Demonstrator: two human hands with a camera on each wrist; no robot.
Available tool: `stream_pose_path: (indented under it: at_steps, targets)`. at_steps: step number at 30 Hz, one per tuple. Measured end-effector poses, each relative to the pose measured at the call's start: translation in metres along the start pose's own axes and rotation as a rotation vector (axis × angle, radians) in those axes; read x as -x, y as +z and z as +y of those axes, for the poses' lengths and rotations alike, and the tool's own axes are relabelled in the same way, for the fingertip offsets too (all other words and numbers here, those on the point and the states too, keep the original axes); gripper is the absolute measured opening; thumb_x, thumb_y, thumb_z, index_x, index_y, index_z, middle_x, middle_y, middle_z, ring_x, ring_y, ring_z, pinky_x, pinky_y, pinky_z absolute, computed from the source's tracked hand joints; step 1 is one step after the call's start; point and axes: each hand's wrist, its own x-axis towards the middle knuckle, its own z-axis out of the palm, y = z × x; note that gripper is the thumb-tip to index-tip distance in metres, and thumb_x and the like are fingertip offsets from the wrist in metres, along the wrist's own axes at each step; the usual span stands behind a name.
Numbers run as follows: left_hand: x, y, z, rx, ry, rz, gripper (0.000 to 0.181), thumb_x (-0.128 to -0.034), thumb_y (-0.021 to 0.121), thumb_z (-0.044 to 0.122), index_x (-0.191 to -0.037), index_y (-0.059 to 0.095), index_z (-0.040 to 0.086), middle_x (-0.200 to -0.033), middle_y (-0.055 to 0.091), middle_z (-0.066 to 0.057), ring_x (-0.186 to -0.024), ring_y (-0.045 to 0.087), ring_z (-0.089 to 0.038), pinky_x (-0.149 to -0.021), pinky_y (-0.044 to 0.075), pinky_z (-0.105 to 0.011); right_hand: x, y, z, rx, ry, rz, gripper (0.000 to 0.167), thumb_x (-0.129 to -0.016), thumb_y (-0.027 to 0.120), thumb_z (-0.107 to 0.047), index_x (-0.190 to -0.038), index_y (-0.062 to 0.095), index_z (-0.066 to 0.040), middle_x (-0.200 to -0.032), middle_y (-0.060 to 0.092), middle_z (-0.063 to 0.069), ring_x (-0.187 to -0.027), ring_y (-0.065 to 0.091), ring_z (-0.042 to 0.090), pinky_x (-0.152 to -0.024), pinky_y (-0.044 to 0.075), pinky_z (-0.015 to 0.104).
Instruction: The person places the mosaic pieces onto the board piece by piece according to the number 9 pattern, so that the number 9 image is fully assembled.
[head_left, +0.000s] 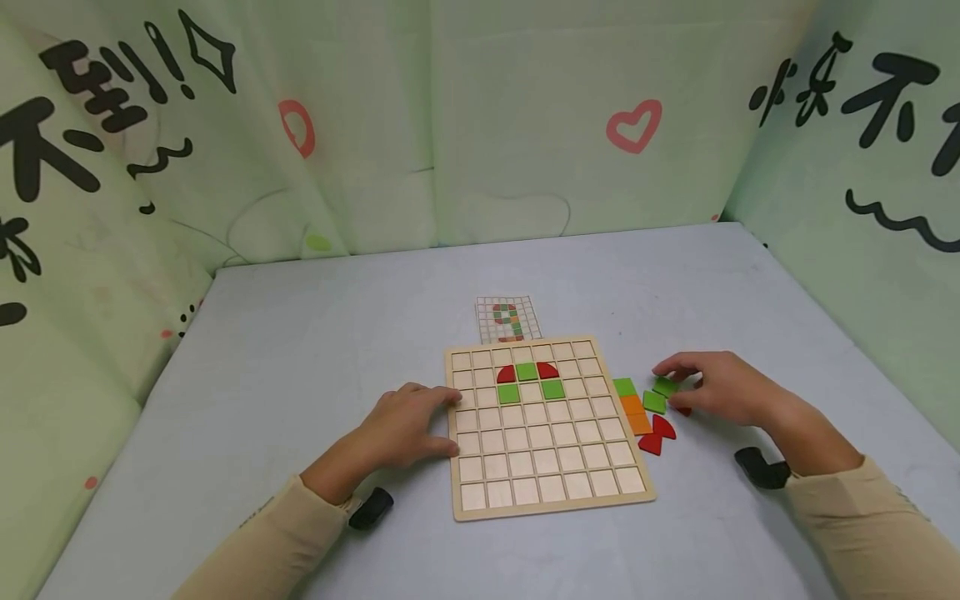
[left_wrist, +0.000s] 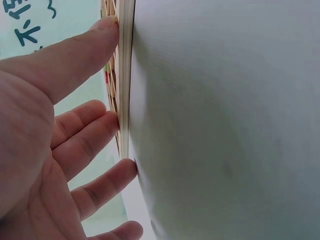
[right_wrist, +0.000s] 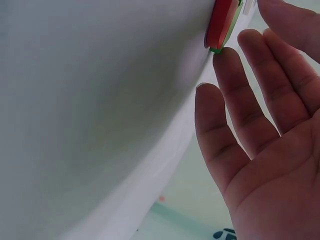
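A wooden grid board [head_left: 553, 507] lies on the table. Red quarter-round tiles and green square tiles, such as a green tile [head_left: 527, 372], sit in its upper cells. My left hand [head_left: 401, 425] rests against the board's left edge, with thumb and fingers spread along the rim [left_wrist: 125, 75]. My right hand [head_left: 723, 387] is over the loose tiles right of the board, fingertips at a green square tile [head_left: 664, 387]. A red tile [head_left: 683, 410] shows partly under that hand. In the right wrist view the fingers are loosely extended beside a red tile [right_wrist: 218, 22].
Behind the board lies a pattern card [head_left: 508, 317] with a coloured grid figure. Beside the board's right edge are orange square tiles [head_left: 636, 414], a green tile [head_left: 655, 402] and red quarter-round tiles [head_left: 651, 443]. Printed curtains [head_left: 480, 125] surround the white table [head_left: 315, 333].
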Motion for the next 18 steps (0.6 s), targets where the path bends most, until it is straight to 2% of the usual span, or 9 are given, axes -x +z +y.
stream_pose_path:
  at_steps: [10,18]
  targets:
    - [0.0004,-0.0004,0.0002,0.000,-0.005,0.004,0.067,-0.0797,0.086,0.035,-0.138,0.059,0.015,-0.129,0.063,-0.003,-0.127,0.050,-0.030,-0.103,0.039,-0.051,0.0033,-0.0004,0.0028,0.041,0.008,-0.020,0.041,-0.083,0.077,-0.012,-0.122,0.066,-0.004,-0.098,0.066,0.002,-0.094,0.058,0.027,-0.076,0.048,0.040]
    - [0.0004,-0.0006,0.0005,0.003,0.000,0.004,0.066,-0.0800,0.086,0.034,-0.138,0.059,0.016,-0.129,0.063,-0.002,-0.127,0.050,-0.029,-0.103,0.039,-0.051,0.0028,0.0002,0.0002,0.058,0.046,0.000,0.041,-0.085,0.074,-0.007,-0.124,0.062,-0.001,-0.096,0.066,0.007,-0.094,0.058,0.032,-0.077,0.051,0.045]
